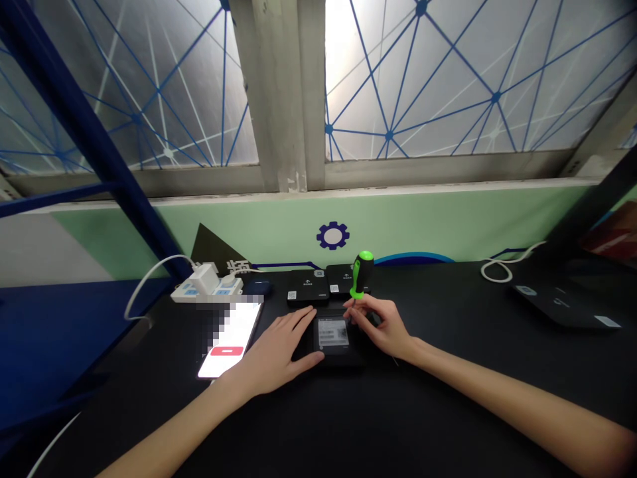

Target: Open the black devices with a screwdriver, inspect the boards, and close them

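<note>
While the left hand [271,352] pins a black device [332,335] to the surface [448,398], the right hand [383,325] pinches an upright green-handled screwdriver [363,272] over it (tip hidden), hands just apart.

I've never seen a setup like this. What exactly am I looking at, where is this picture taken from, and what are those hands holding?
No machine here: this one picture comes from a camera worn on a person's head, looking down at their own bare hands. The left hand rests on a flat black box lying on a black table. The right hand pinches a green-and-black screwdriver, held upright beside that box's far corner. Nearby are a lit smartphone, a power strip and two more black boxes.
</note>
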Action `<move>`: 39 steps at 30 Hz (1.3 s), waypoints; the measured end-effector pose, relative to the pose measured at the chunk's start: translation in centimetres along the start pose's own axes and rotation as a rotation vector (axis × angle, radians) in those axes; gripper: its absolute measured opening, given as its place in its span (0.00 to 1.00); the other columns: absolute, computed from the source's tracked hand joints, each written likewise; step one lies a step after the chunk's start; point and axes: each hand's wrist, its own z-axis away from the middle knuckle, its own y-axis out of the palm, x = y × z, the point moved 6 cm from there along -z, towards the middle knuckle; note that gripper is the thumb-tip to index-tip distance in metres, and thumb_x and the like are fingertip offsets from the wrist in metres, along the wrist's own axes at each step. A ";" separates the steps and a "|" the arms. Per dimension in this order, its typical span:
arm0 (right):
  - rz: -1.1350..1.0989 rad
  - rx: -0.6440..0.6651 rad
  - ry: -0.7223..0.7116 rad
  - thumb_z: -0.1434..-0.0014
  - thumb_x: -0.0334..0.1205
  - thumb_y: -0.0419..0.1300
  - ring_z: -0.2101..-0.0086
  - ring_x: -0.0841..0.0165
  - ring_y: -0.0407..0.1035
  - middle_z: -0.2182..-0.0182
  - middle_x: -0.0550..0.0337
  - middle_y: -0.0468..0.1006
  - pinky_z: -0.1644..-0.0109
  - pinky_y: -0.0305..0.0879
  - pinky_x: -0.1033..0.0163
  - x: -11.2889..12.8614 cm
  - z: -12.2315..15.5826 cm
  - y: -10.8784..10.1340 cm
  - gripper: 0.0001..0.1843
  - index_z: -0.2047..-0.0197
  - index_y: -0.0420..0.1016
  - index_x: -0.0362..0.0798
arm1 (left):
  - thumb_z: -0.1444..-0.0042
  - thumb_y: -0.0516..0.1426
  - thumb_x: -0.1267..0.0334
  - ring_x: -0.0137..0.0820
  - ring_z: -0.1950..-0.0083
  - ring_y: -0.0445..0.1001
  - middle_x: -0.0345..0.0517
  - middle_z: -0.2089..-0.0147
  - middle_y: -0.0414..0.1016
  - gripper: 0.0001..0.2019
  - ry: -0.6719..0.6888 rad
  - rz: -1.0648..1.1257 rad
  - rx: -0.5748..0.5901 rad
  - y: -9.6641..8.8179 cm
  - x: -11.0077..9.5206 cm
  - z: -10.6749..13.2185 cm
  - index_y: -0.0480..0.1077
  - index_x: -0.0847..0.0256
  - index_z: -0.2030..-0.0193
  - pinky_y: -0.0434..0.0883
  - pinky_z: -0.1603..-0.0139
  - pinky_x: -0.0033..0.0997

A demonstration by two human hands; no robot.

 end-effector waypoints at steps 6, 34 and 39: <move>-0.003 -0.010 -0.004 0.31 0.37 0.58 0.72 0.68 0.74 0.68 0.58 0.81 0.65 0.71 0.63 -0.1 0.0 -0.1 0.05 0.54 0.75 0.49 | 0.32 0.48 0.37 0.47 0.27 0.55 0.45 0.23 0.49 0.36 -0.014 -0.004 0.018 -0.1 -0.1 -0.1 0.43 0.49 0.23 0.57 0.29 0.49; 0.000 -0.015 0.001 0.31 0.38 0.59 0.73 0.68 0.75 0.70 0.58 0.81 0.65 0.71 0.63 -0.1 0.0 0.0 0.06 0.56 0.77 0.48 | 0.31 0.48 0.38 0.46 0.26 0.54 0.45 0.23 0.49 0.36 -0.005 0.007 0.016 -0.1 0.0 -0.1 0.43 0.48 0.23 0.56 0.29 0.50; -0.009 0.000 -0.001 0.31 0.38 0.58 0.72 0.68 0.75 0.69 0.57 0.81 0.64 0.71 0.63 0.0 0.0 0.0 0.07 0.55 0.77 0.48 | 0.31 0.48 0.38 0.46 0.26 0.55 0.46 0.23 0.50 0.36 0.001 0.004 0.009 0.0 0.1 -0.1 0.43 0.48 0.23 0.56 0.29 0.50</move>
